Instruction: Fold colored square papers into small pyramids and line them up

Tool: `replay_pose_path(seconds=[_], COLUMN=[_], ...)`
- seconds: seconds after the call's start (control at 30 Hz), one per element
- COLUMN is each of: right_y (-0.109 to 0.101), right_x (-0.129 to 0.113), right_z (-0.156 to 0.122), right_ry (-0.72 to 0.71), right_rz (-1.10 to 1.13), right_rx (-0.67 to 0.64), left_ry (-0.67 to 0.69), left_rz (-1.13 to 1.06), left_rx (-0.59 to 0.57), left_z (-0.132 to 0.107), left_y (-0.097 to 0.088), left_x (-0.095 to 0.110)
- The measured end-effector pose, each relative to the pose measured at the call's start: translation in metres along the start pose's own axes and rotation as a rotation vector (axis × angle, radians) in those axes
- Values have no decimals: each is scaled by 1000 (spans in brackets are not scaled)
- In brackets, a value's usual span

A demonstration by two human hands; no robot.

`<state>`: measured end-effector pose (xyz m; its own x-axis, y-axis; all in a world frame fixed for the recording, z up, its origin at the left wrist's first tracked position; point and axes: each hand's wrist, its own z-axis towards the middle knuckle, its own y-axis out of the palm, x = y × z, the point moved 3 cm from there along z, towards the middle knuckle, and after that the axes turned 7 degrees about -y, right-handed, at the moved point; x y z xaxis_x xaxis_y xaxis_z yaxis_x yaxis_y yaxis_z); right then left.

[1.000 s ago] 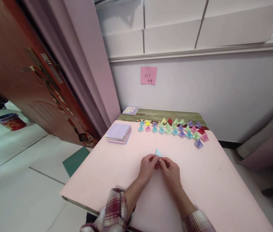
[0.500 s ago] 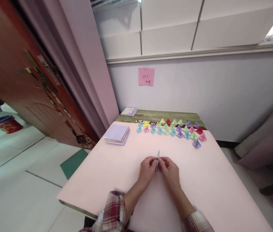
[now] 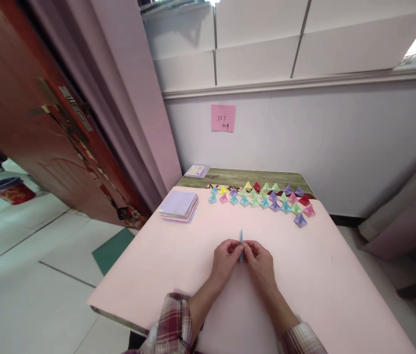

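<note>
My left hand and my right hand meet over the middle of the pink table. Both pinch a small folded piece of light blue paper, which stands edge-on between the fingertips. Beyond them, several small folded paper shapes in many colours lie in rows near the table's far edge. A stack of square coloured paper sheets with a lilac sheet on top lies at the far left of the table.
A small pack of paper lies on a wooden surface behind the pink table. A pink note is stuck on the white wall. A red-brown door and a curtain stand to the left.
The blue paper showed as a flat triangle one second ago; now it stands edge-on as a thin strip between both hands. The hands stayed in place.
</note>
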<state>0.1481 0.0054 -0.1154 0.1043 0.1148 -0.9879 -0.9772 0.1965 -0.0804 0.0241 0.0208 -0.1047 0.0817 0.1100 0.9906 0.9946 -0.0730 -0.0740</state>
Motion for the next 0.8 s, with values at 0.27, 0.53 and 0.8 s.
replay_pose_path(seconds=[0.27, 0.53, 0.8], right_y=[-1, 0, 0], right_x=[-1, -1, -2], right_z=[-1, -1, -1], right_ry=[-20, -26, 2], right_rz=[-55, -87, -124], right_rx=[10, 1, 23], left_ry=[6, 5, 290], left_rz=[-9, 9, 390], left_rx=[28, -50, 34], left_z=[3, 4, -7], left_y=[-1, -1, 0], left_x=[-9, -8, 7])
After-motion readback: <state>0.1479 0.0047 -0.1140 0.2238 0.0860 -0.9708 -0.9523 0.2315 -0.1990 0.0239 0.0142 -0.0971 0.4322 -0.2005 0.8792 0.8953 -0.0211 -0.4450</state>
